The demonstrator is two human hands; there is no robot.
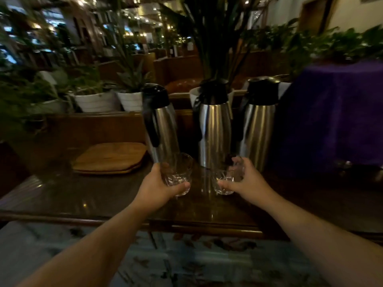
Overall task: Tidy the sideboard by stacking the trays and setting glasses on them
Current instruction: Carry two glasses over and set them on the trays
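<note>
The sideboard (87, 195) has a dark, glossy wooden top that reflects small lights. On it, at the back left, lie 2 flat wooden trays (109, 157), one stacked on the other. To the right of them stand 3 steel thermos jugs (214, 129) with black lids, in a row near the back. It is not clear if the 2 glasses (178, 175) touch the top.

Dim, blurred; glare on sideboard (62, 195) top.
</note>
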